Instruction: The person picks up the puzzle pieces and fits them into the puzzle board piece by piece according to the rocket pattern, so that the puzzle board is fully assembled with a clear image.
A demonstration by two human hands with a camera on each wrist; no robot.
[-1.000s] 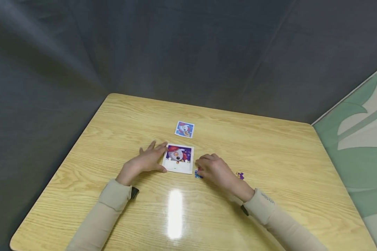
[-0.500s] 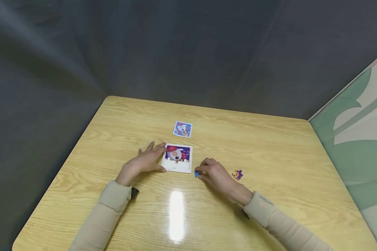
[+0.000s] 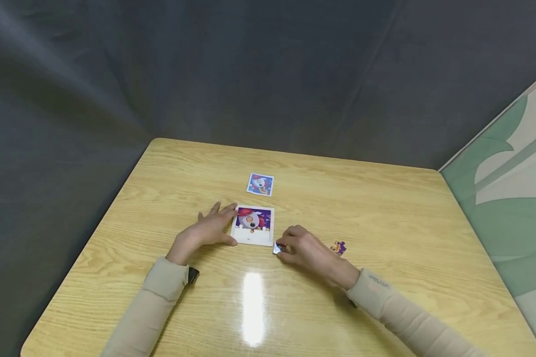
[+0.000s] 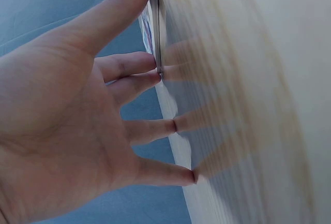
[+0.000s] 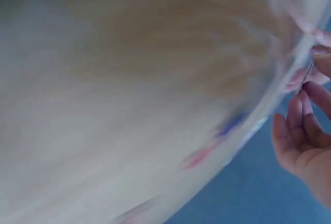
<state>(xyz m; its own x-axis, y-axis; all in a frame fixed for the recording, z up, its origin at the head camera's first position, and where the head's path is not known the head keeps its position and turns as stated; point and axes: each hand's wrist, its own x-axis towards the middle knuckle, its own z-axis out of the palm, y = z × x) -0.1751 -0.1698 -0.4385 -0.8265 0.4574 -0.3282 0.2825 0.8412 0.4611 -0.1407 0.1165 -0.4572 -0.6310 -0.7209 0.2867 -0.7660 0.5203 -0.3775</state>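
A white-framed jigsaw tray (image 3: 255, 238) lies flat on the table; a dog-like picture fills its upper part and the lower strip is bare white. My left hand (image 3: 207, 230) rests at its left side, fingers spread, thumb and forefinger touching the frame. In the left wrist view, the fingertips of that hand (image 4: 77, 110) meet the tabletop. Just right of the tray's lower corner, my right hand (image 3: 310, 250) pinches a small jigsaw piece (image 3: 277, 248), tilted and catching the light. The right wrist view shows this hand (image 5: 310, 146) with the piece thin and edge-on.
Behind the tray lies a small square picture card (image 3: 260, 184) with a similar picture. To the right of my right hand are loose purple and orange jigsaw pieces (image 3: 339, 247). A dark curtain (image 3: 268, 74) hangs behind the wooden table (image 3: 384, 208).
My right hand has gone from covering the piece beside the tray to pinching it, and the piece has turned from blue to a pale, shiny look. My left hand has stayed put.
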